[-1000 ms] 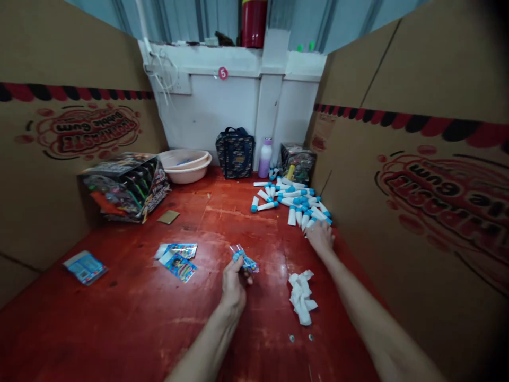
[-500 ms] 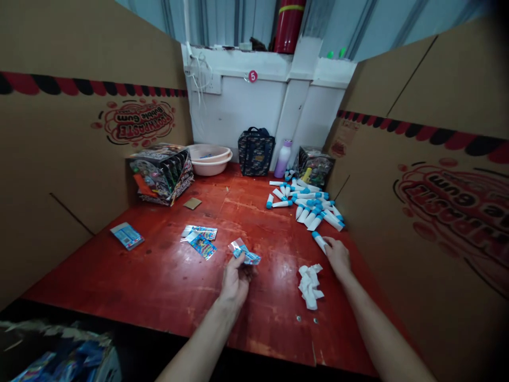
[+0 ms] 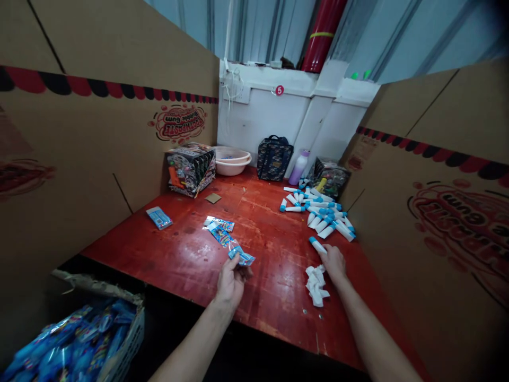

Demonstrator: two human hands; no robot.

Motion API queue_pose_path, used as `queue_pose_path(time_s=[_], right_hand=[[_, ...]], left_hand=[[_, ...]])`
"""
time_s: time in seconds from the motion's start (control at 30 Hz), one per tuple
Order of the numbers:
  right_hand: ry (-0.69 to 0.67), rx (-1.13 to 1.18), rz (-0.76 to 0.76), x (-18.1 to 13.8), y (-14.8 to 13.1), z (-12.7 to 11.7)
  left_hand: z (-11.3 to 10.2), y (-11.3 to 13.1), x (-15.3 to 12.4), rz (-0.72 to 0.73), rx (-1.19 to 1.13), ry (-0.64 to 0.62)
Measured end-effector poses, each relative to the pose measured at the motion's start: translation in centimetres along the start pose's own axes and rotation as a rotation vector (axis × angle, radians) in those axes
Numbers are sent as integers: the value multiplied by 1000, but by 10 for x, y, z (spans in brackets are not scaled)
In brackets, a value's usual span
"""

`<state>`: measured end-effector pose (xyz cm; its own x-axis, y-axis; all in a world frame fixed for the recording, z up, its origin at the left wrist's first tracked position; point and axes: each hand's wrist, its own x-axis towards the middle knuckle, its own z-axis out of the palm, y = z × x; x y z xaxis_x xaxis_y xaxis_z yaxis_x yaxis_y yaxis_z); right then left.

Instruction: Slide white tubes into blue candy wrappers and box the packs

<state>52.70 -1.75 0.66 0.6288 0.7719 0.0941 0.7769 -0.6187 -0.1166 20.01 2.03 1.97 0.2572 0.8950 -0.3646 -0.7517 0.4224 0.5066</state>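
Note:
My left hand [image 3: 233, 281] is closed on a small blue printed plastic packet [image 3: 243, 258] with a clear end, held above the table. Between the fingers of my right hand [image 3: 333, 262] is a white tube with a blue cap [image 3: 317, 245], its cap pointing away to the upper left. Beyond that hand lies a heap of similar white tubes [image 3: 326, 231]. Two more blue packets [image 3: 220, 233] overlap on the table past my left hand. A separate blue packet stack [image 3: 159, 218] rests farther left. Crumpled white tissue [image 3: 316, 286] lies beside my right wrist.
Cardboard walls [image 3: 119, 138] flank the red table [image 3: 191, 254]. Along the back stand a display box [image 3: 191, 168], pink basins [image 3: 233, 167], a dark bag [image 3: 274, 159], a purple bottle [image 3: 299, 167] and another box [image 3: 329, 178]. A bin [image 3: 139, 323] of filled blue packets sits lower left.
The view has tilted and turned left, showing more of the bin. My right hand has brought the tube a little away from the heap, toward my left hand. Both hands keep their hold.

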Motion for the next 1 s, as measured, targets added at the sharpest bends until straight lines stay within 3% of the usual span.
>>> queue_pose_path(time_s=[0.1,0.2,0.3,0.47,0.57,0.8,1.0], right_hand=[[212,125,-133,-25,-22,-12],[359,458,-313,-70,-54,-28],[231,780,-476,-118,-87,-40],[16,994,-571,-172,-114,-41],[29,1051,-562,-186,-117,-36],[152,959,-529,-192,-116,-36],[251,832,-645,-200,-113,-23]], left_hand=[[-3,7,-1,-17,-23,18],[-3,7,-1,-40,-41,30],[1,3,-3,-27,-48,24],[6,2,-9,0,-52,24],[6,4,-11,30,-63,46],[3,2,-16,111,120,-39],[4,-1,-16,137,87,-2]])
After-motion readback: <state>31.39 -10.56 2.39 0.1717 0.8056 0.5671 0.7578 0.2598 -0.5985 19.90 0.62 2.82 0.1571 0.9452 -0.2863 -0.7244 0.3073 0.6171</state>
